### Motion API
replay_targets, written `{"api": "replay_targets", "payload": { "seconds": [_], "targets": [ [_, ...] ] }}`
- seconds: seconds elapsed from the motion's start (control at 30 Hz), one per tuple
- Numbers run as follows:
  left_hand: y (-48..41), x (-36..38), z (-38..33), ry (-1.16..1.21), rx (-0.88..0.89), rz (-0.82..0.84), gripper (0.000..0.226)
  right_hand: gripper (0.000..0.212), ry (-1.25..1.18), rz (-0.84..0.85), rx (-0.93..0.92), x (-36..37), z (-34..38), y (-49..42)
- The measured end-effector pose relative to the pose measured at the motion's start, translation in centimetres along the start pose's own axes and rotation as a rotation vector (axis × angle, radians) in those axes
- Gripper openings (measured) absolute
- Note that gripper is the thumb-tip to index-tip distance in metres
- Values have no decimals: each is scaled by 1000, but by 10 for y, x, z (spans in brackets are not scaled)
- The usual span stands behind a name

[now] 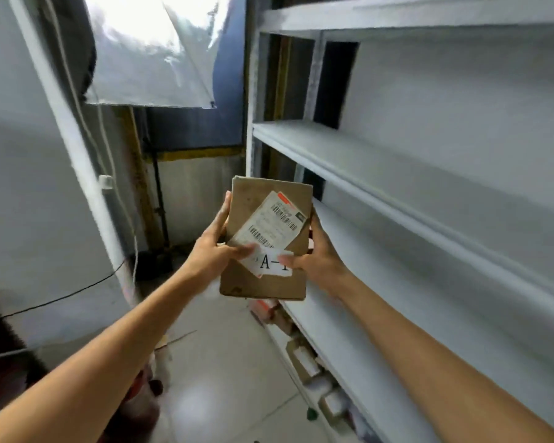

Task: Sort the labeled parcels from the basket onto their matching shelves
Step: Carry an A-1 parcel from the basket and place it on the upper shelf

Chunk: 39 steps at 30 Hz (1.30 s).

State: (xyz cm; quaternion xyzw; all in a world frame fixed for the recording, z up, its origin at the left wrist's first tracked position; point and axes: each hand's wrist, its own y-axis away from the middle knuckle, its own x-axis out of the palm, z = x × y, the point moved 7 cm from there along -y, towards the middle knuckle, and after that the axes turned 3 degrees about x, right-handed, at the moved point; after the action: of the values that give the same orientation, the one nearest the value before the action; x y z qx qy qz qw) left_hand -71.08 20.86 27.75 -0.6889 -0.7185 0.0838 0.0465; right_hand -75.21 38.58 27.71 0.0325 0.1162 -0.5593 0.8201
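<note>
A flat brown cardboard parcel [253, 206] is held up at chest height in front of me, between both hands. It carries a white shipping slip with barcodes and a white tag that reads "A-" followed by a character covered by my thumb. My left hand [210, 251] grips its left edge, thumb across the slip. My right hand [317, 254] grips its right edge, thumb on the tag. A white shelving unit [381, 161] stands just right of the parcel, and its upper boards are bare. The basket is out of view.
Several small parcels [304, 359] lie on the unit's lowest level near the floor. A white wall with a cable runs along the left. A silver reflector sheet [147, 52] hangs ahead. The pale tiled floor [224, 362] forms a narrow aisle between wall and shelves.
</note>
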Motion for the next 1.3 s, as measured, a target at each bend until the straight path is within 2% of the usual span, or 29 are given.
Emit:
{"api": "replay_targets", "payload": {
  "seconds": [0.3,0.37,0.57,0.77,1.03,1.3],
  "targets": [
    [-25,175,-5,124,58,481,96,110,26,-515,99,-139,-24,113],
    [-16,209,-4,131,71,572,97,113,39,-611,134,-158,-28,146],
    [27,300,-13,243,71,807,97,104,89,-876,190,-196,-31,248],
    [70,372,-49,312,135,1013,99,101,181,-1137,215,-223,-13,338],
    [86,455,-129,384,339,1106,99,103,313,-1314,144,-290,51,399],
    [74,531,-162,367,509,980,95,104,342,-1342,42,-366,62,410]
  ]
}}
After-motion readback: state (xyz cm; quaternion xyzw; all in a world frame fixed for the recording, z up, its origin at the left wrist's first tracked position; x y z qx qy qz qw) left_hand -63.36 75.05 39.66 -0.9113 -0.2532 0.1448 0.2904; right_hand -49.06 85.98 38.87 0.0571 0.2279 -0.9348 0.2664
